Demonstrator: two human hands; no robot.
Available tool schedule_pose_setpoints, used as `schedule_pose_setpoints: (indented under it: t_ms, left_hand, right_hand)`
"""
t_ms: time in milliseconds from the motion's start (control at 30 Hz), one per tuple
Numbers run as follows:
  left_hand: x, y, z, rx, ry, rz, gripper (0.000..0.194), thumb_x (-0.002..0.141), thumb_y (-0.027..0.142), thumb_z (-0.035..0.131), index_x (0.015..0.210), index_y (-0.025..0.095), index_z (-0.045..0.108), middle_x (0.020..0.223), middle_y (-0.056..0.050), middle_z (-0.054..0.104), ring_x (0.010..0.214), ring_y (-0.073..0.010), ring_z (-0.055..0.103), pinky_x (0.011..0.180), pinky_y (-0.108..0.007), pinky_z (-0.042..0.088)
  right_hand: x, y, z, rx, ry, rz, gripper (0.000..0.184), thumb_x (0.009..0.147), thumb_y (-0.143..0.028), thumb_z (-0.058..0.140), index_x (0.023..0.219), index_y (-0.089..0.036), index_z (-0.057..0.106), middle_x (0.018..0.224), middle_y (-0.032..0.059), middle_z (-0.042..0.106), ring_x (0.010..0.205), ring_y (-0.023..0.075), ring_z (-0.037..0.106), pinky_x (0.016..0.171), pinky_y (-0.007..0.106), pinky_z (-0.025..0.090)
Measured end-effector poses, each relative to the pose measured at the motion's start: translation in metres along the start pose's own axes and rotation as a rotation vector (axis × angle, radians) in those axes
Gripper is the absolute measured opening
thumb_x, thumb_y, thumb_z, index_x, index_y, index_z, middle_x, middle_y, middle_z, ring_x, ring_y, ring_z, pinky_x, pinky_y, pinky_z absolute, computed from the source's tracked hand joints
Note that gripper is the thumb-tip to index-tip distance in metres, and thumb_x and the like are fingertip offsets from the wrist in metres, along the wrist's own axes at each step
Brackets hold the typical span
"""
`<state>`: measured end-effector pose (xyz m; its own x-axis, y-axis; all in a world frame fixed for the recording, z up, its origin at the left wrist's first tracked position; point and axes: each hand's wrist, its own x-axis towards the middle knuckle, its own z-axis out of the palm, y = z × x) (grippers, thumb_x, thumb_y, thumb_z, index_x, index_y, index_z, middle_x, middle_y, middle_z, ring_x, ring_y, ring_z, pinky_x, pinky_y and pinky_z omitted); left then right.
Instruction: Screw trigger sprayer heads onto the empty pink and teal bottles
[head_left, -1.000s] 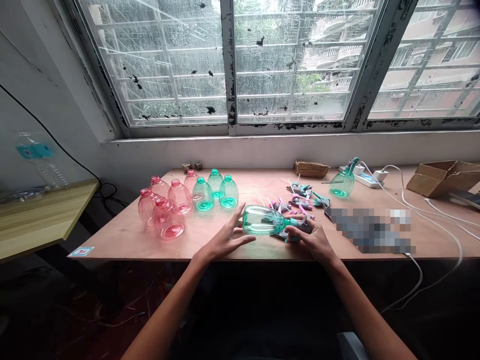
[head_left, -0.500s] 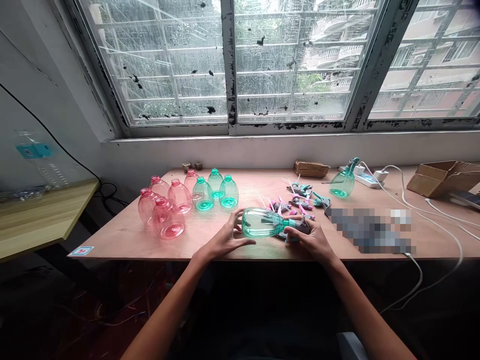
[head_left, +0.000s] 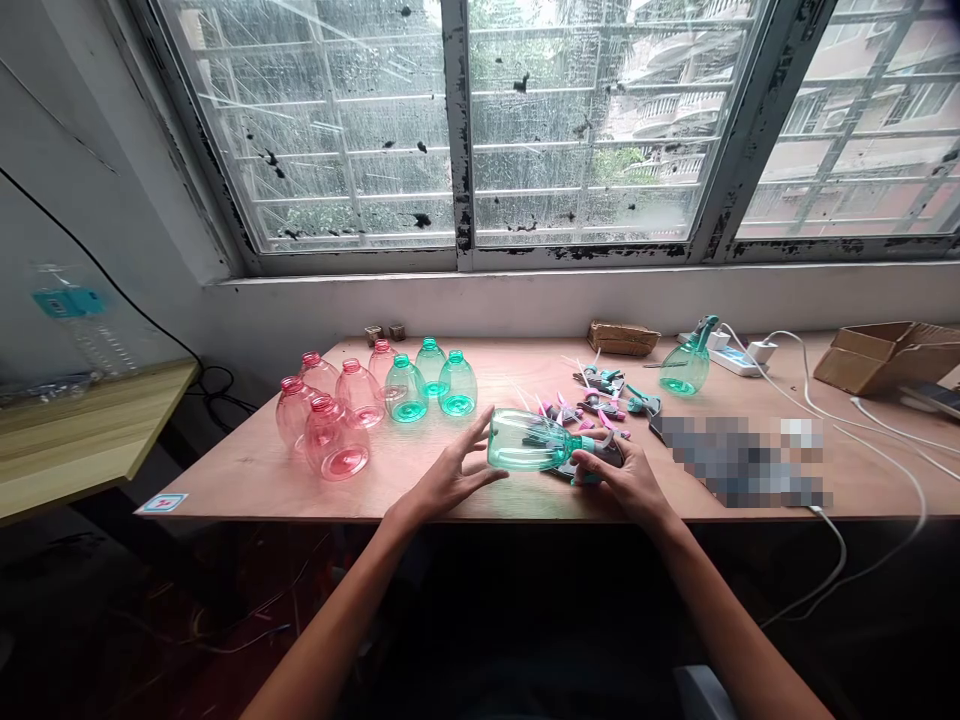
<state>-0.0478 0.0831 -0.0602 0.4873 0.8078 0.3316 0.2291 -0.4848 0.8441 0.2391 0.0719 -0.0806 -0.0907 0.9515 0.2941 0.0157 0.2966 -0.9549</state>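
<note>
A clear green spray bottle (head_left: pixel 527 441) lies sideways in the air above the table's front, its base to the left and its dark trigger head to the right. My right hand (head_left: pixel 616 478) grips it at the neck and spray head. Beside the base, my left hand (head_left: pixel 455 474) is open, fingers and thumb apart, near the plastic. Behind the bottle lies a pile of loose pink and teal spray heads (head_left: pixel 598 402) with thin white tubes. Several pink bottles (head_left: pixel 337 442) and three green bottles (head_left: pixel 458 384) without spray heads stand to the left.
A green bottle with its spray head (head_left: pixel 685 365) stands at the back right, near a power strip (head_left: pixel 739 359) with white cables. Cardboard boxes (head_left: pixel 879 357) sit along the back. A blurred dark flat object (head_left: pixel 739 462) lies right of my right hand.
My left hand has opened and let go of the bottle's base. The bottle has tilted slightly, base upward, while my right hand keeps its hold.
</note>
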Motion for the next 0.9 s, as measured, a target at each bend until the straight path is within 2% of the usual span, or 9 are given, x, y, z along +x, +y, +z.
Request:
schedule_pose_setpoints:
  t_ms: [100,167,300,467,633,800,900]
  left_hand:
    - [0.0012,-0.0011,-0.0005,-0.066,-0.041,-0.035,0.093,0.089,0.037,0.071,0.160,0.035,0.011,0.157,-0.014,0.042,0.134,-0.0309,0.052,0.111,-0.053,0.043]
    - [0.0027,-0.0021,-0.0012,-0.063,-0.022,-0.070,0.087,0.091,0.041,0.068,0.160,0.031,0.016,0.160,-0.016,0.035,0.131,-0.0312,0.054,0.111,-0.053,0.043]
    - [0.0034,-0.0036,-0.0020,-0.027,-0.020,-0.064,0.074,0.093,0.045,0.063,0.157,0.028,0.030,0.155,-0.015,0.043,0.123,-0.0294,0.059,0.106,-0.050,0.048]
    - [0.0003,-0.0033,-0.0007,0.100,-0.019,0.018,0.085,0.092,0.040,0.066,0.160,0.035,0.014,0.151,-0.013,0.048,0.126,-0.0283,0.057,0.108,-0.049,0.046]
    - [0.0011,-0.0002,-0.0017,0.134,0.005,0.035,0.092,0.091,0.038,0.069,0.160,0.032,0.009,0.149,-0.015,0.049,0.132,-0.0295,0.051,0.113,-0.053,0.039]
    - [0.0022,-0.0009,-0.0025,0.058,0.020,0.002,0.068,0.091,0.043,0.068,0.151,0.029,0.040,0.146,-0.014,0.048,0.129,-0.0312,0.052,0.104,-0.049,0.050]
    - [0.0019,-0.0022,-0.0019,0.042,0.033,-0.007,0.075,0.085,0.040,0.075,0.151,0.033,0.039,0.145,-0.012,0.047,0.122,-0.0296,0.055,0.098,-0.047,0.054]
  right_hand:
    - [-0.0005,-0.0011,0.0002,0.019,-0.010,-0.003,0.043,0.082,-0.047,0.079,0.109,-0.017,0.064,0.064,0.0017,0.073,0.063,0.0215,0.068,0.070,0.038,0.050]
    - [-0.0008,-0.0016,0.0002,0.026,-0.014,-0.004,0.044,0.081,-0.047,0.080,0.109,-0.017,0.064,0.064,0.0017,0.073,0.063,0.0212,0.068,0.071,0.037,0.051]
    - [-0.0006,-0.0006,-0.0010,0.014,-0.012,-0.012,0.044,0.081,-0.047,0.080,0.109,-0.017,0.064,0.065,0.0020,0.073,0.064,0.0215,0.068,0.070,0.037,0.052]
    - [0.0002,0.0030,-0.0025,0.033,-0.003,-0.009,0.044,0.081,-0.048,0.079,0.108,-0.017,0.065,0.066,0.0018,0.073,0.062,0.0211,0.068,0.067,0.035,0.052]
    - [0.0001,0.0019,-0.0014,0.019,-0.004,-0.006,0.046,0.080,-0.050,0.080,0.109,-0.017,0.065,0.065,0.0016,0.072,0.061,0.0217,0.068,0.065,0.036,0.052]
    - [-0.0004,-0.0002,-0.0009,0.001,-0.004,-0.013,0.047,0.079,-0.050,0.080,0.109,-0.018,0.065,0.066,0.0022,0.073,0.063,0.0226,0.069,0.069,0.040,0.054]
    - [-0.0006,0.0001,-0.0013,0.006,0.008,-0.010,0.047,0.079,-0.053,0.079,0.108,-0.018,0.065,0.066,0.0021,0.073,0.061,0.0229,0.069,0.066,0.039,0.054]
